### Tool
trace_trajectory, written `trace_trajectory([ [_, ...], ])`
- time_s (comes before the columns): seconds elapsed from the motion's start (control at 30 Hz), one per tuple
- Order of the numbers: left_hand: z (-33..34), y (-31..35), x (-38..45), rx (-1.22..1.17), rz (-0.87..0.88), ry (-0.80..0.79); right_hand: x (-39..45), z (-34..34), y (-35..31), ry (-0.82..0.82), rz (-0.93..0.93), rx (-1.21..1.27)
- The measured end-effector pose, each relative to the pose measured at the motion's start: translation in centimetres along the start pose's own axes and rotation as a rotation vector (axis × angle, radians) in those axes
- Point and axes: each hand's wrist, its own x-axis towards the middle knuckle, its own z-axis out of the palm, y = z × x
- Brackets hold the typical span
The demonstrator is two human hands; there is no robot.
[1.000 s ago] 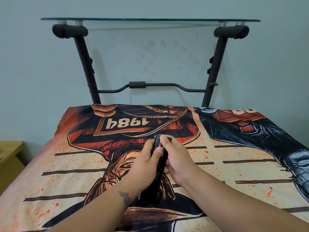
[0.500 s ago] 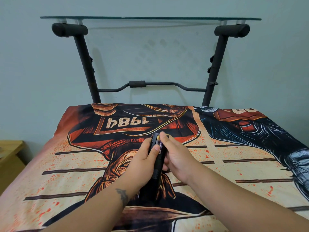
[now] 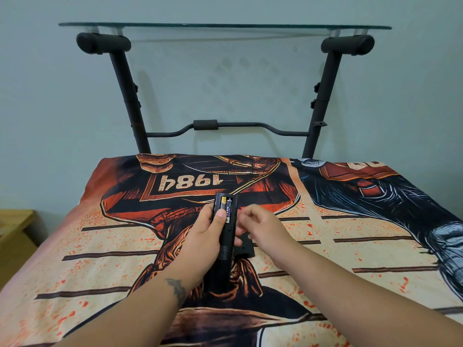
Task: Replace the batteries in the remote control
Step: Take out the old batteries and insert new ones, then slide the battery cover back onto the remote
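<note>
A long black remote control [image 3: 224, 246] is held back side up over the bed, gripped around its middle by my left hand [image 3: 200, 244]. Its battery compartment at the far end is uncovered. Two batteries [image 3: 226, 206] lie side by side in it, and my left thumb rests on the nearer end of the left one. My right hand [image 3: 260, 227] is just right of the remote. Its fingers pinch the black battery cover [image 3: 245, 246], which is off the remote and hangs low beside it.
A printed orange, black and cream bedspread [image 3: 100, 246] covers the bed under my hands. A black metal stand [image 3: 130, 101] with a glass shelf [image 3: 225, 25] stands against the wall behind the bed. A wooden side table [image 3: 12, 236] sits at the left.
The battery cover has come off the remote; my right hand has drawn it back and to the right, exposing both batteries. My left hand keeps its hold on the remote.
</note>
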Motion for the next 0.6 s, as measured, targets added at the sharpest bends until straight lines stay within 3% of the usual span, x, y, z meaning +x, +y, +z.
trace_trajectory([
  [0.1, -0.1, 0.1, -0.1, 0.036, 0.012, 0.018, 0.2, 0.1, 1.4, -0.057, -0.068, -0.408],
  [0.2, -0.3, 0.1, -0.3, 0.040, 0.007, 0.021, 0.0, 0.0, 2.3, -0.141, -0.125, -0.623],
  [0.6, -0.2, -0.2, -0.2, 0.030, -0.002, 0.001, -0.3, -0.2, 3.3, -0.180, -0.229, -0.835],
])
